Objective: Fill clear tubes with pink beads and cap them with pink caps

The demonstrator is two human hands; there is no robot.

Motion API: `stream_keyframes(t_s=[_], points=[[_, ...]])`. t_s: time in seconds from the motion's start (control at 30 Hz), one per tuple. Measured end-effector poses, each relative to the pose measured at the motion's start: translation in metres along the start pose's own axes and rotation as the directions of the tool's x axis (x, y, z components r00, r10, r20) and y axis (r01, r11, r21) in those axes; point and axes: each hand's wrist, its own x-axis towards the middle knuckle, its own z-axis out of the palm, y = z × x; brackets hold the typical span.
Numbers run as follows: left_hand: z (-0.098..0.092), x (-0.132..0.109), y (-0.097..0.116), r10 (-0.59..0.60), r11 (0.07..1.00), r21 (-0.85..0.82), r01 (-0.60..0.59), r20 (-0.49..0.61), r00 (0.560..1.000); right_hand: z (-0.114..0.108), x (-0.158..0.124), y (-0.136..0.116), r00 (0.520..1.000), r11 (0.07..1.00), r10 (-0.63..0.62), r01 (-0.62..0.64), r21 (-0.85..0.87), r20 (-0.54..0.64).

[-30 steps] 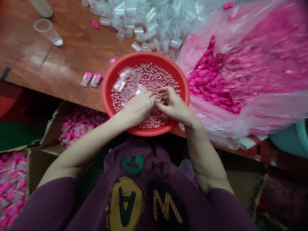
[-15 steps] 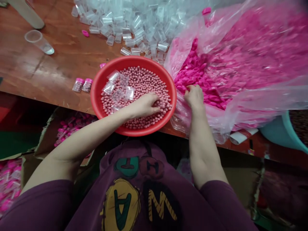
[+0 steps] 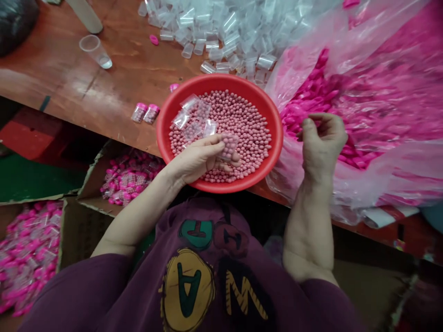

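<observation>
While the left hand pinches a bead-filled jar mid-frame, the right hand curls nearly closed.
Whether it holds anything cannot be told; lower centre, the shirt shows "A" and "T".

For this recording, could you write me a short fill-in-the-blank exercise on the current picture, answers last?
1. The clear container is in the person's ____ hand.
2. The basin is coloured ____.
3. The plastic bag lies to the basin's ____.
4. The shirt's yellow patch bears the letter ____.

Missing: left; red; right; A.
</observation>
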Motion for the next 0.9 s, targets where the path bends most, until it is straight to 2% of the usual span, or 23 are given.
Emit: stream_keyframes(t_s=[0.1,0.2,0.3,0.37,0.5,0.6,0.77,0.9], points=[[-0.002,-0.002,-0.004,0.000,1.000,-0.007,-0.001,-0.078,0.997,0.016,0.003,-0.046,1.000,0.997,-0.017,0.017,0.070,0.007],[-0.003,-0.001,-0.005,-0.038,0.999,0.015,0.041,-0.128,0.991,0.033,-0.003,-0.063,1.000,0.988,0.001,0.001,0.151,-0.012],[-0.003,-0.002,-0.004,-0.073,0.996,0.047,0.079,-0.120,0.990,0.051,-0.015,-0.062,0.991,0.968,0.074,-0.044,0.248,-0.115],[-0.003,-0.003,-0.004,-0.074,0.995,0.062,0.081,-0.111,0.991,0.059,-0.021,-0.063,0.985,0.959,0.100,-0.057,0.276,-0.143],[-0.002,-0.005,-0.003,-0.052,0.996,0.064,0.057,-0.077,0.996,0.058,-0.028,-0.074,0.997,0.973,0.041,-0.024,0.231,-0.069],[-0.003,-0.006,-0.003,-0.042,0.998,0.038,0.045,-0.065,0.997,0.049,-0.031,-0.078,1.000,0.962,0.004,0.000,0.274,-0.013],[-0.003,-0.006,-0.006,-0.016,1.000,0.006,0.016,-0.077,0.997,0.048,-0.034,-0.067,0.996,0.888,0.084,-0.082,0.452,0.015],[-0.004,-0.007,-0.009,0.005,0.999,0.040,-0.001,-0.090,0.996,0.050,-0.035,-0.065,0.994,0.894,0.111,-0.109,0.434,0.020]])
